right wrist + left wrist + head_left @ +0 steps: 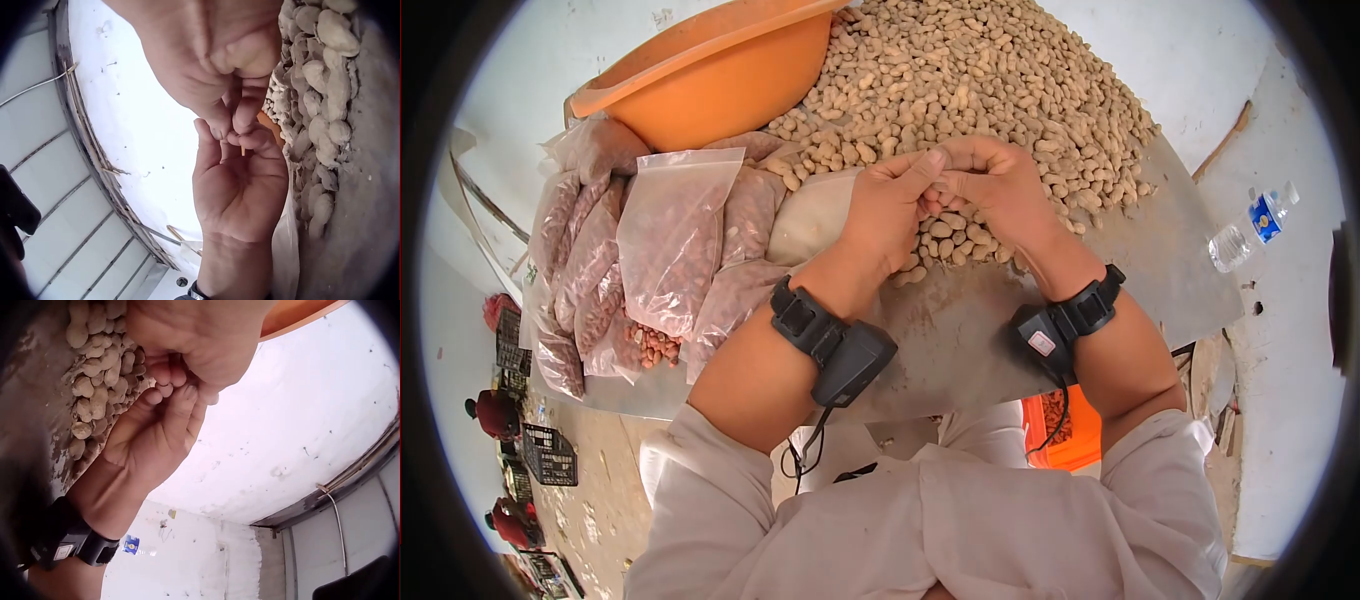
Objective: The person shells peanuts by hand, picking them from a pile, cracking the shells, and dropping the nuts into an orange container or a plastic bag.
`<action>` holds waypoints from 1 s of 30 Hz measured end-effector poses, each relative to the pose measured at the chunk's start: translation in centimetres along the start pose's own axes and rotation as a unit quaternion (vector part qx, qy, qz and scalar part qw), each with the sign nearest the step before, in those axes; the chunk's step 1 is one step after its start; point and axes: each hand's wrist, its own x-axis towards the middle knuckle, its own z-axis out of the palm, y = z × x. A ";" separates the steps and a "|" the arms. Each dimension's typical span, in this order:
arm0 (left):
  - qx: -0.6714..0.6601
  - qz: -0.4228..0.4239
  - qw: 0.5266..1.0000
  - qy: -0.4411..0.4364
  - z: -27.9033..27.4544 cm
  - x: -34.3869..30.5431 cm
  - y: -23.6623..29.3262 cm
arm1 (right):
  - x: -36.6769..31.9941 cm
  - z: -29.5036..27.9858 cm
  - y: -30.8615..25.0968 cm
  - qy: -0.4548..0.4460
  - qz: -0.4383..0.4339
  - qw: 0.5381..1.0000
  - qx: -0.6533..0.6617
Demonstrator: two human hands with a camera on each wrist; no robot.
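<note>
In the head view my left hand (882,212) and right hand (1008,192) meet fingertip to fingertip above the near edge of a heap of unshelled peanuts (970,80). Both hands have curled fingers, with thumbs and forefingers pinching at the same spot. A thin tan sliver of a peanut (243,150) shows between the fingertips in the right wrist view; the fingers hide the rest of it. Loose peanuts (952,240) lie on the table just below the hands. The left wrist view shows the right hand (153,440) facing the left hand (200,337).
Clear bags of shelled red peanuts (675,240) crowd the table's left side, beside a big orange basin (720,80). A water bottle (1250,230) is at the right. An orange container (1083,430) sits below the table's near edge. People and black crates (550,455) appear far left.
</note>
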 end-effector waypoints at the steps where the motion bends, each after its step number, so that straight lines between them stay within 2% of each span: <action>1: -0.002 0.000 1.000 0.002 -0.2 0.3 -0.2 | 0.0 0.1 0.1 0.009 0.006 1.000 0.013; 8: -0.005 0.017 1.000 0.024 -0.1 0.3 -0.2 | 0.6 -0.3 1.8 0.026 0.015 0.990 0.136; 11: 0.031 0.024 0.999 0.026 -0.3 0.5 -0.5 | 0.7 -0.3 2.0 0.022 0.032 0.988 0.149; 14: 0.066 0.002 0.997 0.047 -0.4 0.5 -0.4 | 0.7 -0.2 2.0 0.011 0.017 0.992 0.128; 17: 0.038 -0.033 0.998 0.031 -0.5 0.8 -0.1 | 0.5 -0.7 1.4 -0.058 0.006 0.996 0.064; 20: 0.013 0.007 1.000 0.006 0.1 0.4 0.2 | 0.5 -0.3 1.2 -0.063 0.056 0.964 0.252; 21: 0.003 0.016 0.999 0.034 0.4 0.3 0.5 | 0.2 -0.2 0.7 -0.035 0.055 0.965 0.254; 23: -0.019 0.031 0.995 0.092 1.0 -0.1 0.9 | 0.8 -1.3 0.7 0.046 0.039 0.937 0.343; 24: -0.017 0.040 0.995 0.088 0.6 0.0 0.9 | 1.5 -2.0 0.8 0.083 0.031 0.918 0.386; 25: -0.016 0.049 0.995 0.085 0.0 0.3 0.8 | 2.0 -2.8 0.7 0.089 -0.003 0.919 0.385; 28: -0.011 0.066 0.994 0.088 -0.3 0.4 0.8 | 2.0 -5.3 -1.6 0.218 0.035 0.945 0.243; 30: -0.005 0.075 0.993 0.085 -0.2 0.3 0.9 | 2.5 -7.9 -2.6 0.225 0.016 0.974 0.010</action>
